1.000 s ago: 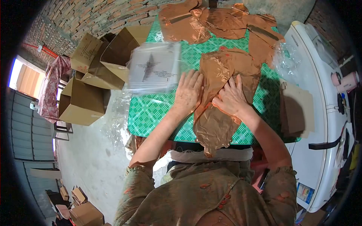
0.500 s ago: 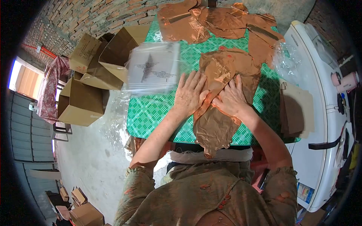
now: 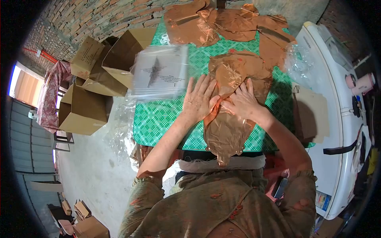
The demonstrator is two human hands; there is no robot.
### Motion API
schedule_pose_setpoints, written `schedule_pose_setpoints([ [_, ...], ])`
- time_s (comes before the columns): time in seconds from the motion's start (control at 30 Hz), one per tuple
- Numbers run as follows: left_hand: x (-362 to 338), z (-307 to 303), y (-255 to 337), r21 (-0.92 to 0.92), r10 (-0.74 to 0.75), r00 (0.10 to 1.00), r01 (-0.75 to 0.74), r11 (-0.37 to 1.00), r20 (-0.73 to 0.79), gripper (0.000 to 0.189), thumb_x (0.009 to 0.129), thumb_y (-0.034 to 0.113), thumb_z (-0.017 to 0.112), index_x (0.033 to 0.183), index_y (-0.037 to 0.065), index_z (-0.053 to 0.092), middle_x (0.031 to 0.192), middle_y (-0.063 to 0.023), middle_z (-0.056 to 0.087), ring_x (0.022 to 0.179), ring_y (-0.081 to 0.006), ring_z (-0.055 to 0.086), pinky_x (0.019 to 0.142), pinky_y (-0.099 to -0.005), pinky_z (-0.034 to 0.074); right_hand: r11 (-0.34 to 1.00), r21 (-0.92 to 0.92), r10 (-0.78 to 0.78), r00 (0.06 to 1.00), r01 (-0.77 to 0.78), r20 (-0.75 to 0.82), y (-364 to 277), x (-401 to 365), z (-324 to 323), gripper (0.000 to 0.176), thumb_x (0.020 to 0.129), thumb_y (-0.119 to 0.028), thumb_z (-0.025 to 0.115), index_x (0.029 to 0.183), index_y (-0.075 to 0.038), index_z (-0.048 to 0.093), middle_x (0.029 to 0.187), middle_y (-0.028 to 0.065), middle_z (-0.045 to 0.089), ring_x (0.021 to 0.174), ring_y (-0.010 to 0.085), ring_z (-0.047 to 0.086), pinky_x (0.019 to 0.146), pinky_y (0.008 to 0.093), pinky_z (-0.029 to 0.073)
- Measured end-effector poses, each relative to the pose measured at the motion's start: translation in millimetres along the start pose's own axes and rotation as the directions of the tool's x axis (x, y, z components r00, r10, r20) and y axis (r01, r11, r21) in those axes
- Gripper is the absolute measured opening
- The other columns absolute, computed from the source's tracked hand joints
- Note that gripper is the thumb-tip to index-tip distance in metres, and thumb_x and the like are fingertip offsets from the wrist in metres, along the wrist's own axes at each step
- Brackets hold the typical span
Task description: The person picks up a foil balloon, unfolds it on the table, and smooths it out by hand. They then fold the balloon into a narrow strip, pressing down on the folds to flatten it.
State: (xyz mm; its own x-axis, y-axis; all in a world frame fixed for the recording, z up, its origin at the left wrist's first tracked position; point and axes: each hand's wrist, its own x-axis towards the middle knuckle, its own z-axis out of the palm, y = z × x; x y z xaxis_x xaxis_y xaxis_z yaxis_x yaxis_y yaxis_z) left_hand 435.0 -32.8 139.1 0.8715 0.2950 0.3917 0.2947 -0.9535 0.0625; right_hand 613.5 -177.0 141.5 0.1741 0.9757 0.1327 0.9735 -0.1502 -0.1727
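Note:
A flat, copper-coloured foil balloon (image 3: pixel 232 137) lies in front of me, its narrow neck hanging past the near table edge. Across its middle runs a raised orange fold. My left hand (image 3: pixel 197 99) lies flat with fingers stretched out, partly on the green cloth and against the balloon's left edge, its thumb at the fold. My right hand (image 3: pixel 244 102) rests spread on the foil, and its thumb points toward the left one. Neither hand grips anything that I can see.
Several more copper foil pieces (image 3: pixel 232 25) lie along the far side of the green checked tablecloth (image 3: pixel 158 123). Clear plastic bags (image 3: pixel 168 71) are stacked on the left. Brown card sheets (image 3: pixel 311 113) and a white fridge (image 3: pixel 333 115) are on the right; open cartons (image 3: pixel 85 109) stand left.
My hands stay on the foil at nearly the same spot; the right thumb and fold have shifted slightly. The whole view has moved a little.

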Motion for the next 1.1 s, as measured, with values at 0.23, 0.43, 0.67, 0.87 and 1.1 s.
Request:
schedule_pose_setpoints([
  [0.23, 0.0, 4.5, -1.7, 0.003, -0.004, 1.0, 0.004, 1.0, 0.006, 0.062, 0.107, 0.048, 0.043, 0.154, 0.008, 0.045, 0.16, -0.0169, 0.042, 0.153, -0.0345, 0.031, 0.126, -0.0573, 0.015, 1.0, 0.013, 0.024, 0.985, -0.027, 0.17, -3.1, 2.8, -21.9, 0.074, 0.102, -0.067, 0.041, 0.15, -0.013, 0.054, 0.161, 0.0171, 0.036, 0.154, 0.0393, 0.017, 0.121, 0.0699, -0.001],
  [0.43, -0.2, 4.7, -1.5, 0.012, 0.004, 0.999, -0.004, 1.0, -0.036, 0.062, 0.106, 0.048, 0.044, 0.152, 0.007, 0.048, 0.158, -0.0151, 0.046, 0.152, -0.0317, 0.032, 0.127, -0.0563, 0.014, 0.999, -0.051, 0.021, 0.995, -0.015, 0.102, 3.4, 0.3, -28.0, 0.068, 0.103, -0.062, 0.045, 0.14, -0.007, 0.059, 0.153, 0.0186, 0.042, 0.151, 0.0401, 0.024, 0.121, 0.0698, 0.002],
  [0.67, 0.7, 1.9, 0.3, -0.002, -0.018, 0.999, 0.018, 1.0, 0.027, 0.06, 0.107, 0.046, 0.043, 0.154, 0.009, 0.045, 0.161, -0.0152, 0.041, 0.154, -0.0331, 0.029, 0.127, -0.0567, 0.016, 0.985, -0.174, -0.089, 0.864, 0.001, -0.496, 74.1, 2.4, -28.3, 0.025, 0.091, -0.021, 0.068, 0.111, -0.006, 0.063, 0.124, 0.0135, 0.063, 0.109, 0.0334, 0.058, 0.09, 0.0553, 0.04],
  [0.87, 0.9, 3.9, -0.9, 0.01, 0.002, 1.0, -0.002, 1.0, -0.027, 0.06, 0.105, 0.046, 0.048, 0.15, 0.006, 0.051, 0.157, -0.014, 0.047, 0.152, -0.0314, 0.033, 0.127, -0.0556, 0.014, 0.965, -0.162, -0.252, 0.901, 0.206, -0.353, 0.4, 16.1, -27.5, 0.043, 0.1, -0.032, 0.059, 0.134, -0.006, 0.059, 0.141, 0.0164, 0.056, 0.137, 0.0361, 0.046, 0.116, 0.0576, 0.031],
  [1.1, 1.2, 3.3, -0.9, 0.001, -0.009, 1.0, 0.009, 1.0, 0.024, 0.062, 0.106, 0.046, 0.046, 0.154, 0.008, 0.046, 0.159, -0.0156, 0.043, 0.154, -0.0331, 0.03, 0.126, -0.0567, 0.014, 0.976, -0.176, -0.13, 0.991, 0.124, -0.022, 19.6, 46.2, -10.3, 0.058, 0.107, -0.039, 0.044, 0.158, -0.01, 0.04, 0.164, 0.014, 0.037, 0.155, 0.0343, 0.025, 0.123, 0.0638, 0.017],
])
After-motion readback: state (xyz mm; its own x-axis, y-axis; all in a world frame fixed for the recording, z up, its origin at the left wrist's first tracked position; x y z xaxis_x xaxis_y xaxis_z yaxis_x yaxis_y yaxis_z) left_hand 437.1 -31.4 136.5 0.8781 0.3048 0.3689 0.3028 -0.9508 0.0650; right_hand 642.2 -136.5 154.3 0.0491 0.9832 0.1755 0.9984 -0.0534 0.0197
